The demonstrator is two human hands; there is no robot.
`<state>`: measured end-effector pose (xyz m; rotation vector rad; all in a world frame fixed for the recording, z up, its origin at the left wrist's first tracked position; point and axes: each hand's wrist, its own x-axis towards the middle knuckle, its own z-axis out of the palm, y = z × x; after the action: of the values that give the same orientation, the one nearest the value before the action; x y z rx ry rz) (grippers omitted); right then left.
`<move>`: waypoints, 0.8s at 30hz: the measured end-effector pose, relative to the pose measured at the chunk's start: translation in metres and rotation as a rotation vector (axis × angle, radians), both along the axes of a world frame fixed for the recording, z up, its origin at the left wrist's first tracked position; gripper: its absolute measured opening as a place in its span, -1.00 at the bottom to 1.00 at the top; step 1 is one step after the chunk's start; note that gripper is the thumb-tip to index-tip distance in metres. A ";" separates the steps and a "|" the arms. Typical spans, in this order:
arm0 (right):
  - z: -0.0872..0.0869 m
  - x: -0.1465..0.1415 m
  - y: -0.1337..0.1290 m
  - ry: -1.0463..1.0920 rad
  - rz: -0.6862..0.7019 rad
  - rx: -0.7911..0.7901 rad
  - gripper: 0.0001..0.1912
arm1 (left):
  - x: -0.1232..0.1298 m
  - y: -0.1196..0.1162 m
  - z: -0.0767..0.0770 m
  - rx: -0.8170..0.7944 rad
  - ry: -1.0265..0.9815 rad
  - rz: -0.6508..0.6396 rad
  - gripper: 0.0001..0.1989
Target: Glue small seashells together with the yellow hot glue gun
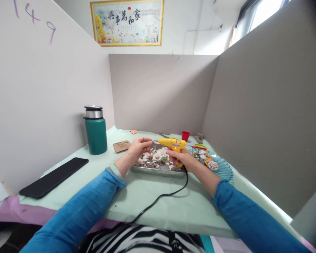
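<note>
In my right hand (183, 160) is a yellow hot glue gun (172, 143), gripped by its handle, with the nozzle pointing left. My left hand (141, 147) is pinched close to the nozzle tip; whatever sits between its fingertips is too small to make out. Below both hands lies a metal tray (158, 171) filled with seashells (158, 156). A black cord (158, 198) runs from the glue gun's handle over the table toward my lap. Right of the tray, a blue scalloped plate (225, 168) bears more shells, one of them striped (212, 165).
A green bottle (96, 135) and a black flat pad (55, 177) are on the left. Brown cardboard (121, 146) lies behind my left hand. At the back are a red cup (185, 136) and yellow-handled scissors (200, 146). Grey partitions (163, 91) enclose the table.
</note>
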<state>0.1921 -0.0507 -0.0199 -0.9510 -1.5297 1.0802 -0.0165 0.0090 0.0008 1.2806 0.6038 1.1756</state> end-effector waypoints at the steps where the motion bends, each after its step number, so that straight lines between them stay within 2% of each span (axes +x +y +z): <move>1: 0.000 0.000 0.000 0.001 0.001 0.000 -0.67 | 0.000 0.000 0.000 0.002 -0.004 0.004 -0.64; 8: 0.000 -0.001 0.000 0.008 0.006 -0.026 -0.69 | 0.000 0.003 -0.004 0.077 0.041 0.019 -0.64; 24: 0.000 0.000 0.001 -0.020 0.009 -0.023 -0.69 | -0.001 0.007 -0.006 0.111 0.026 0.024 -0.61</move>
<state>0.1916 -0.0501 -0.0199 -0.9742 -1.5426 1.0991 -0.0174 0.0161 -0.0051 1.3878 0.5813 1.2278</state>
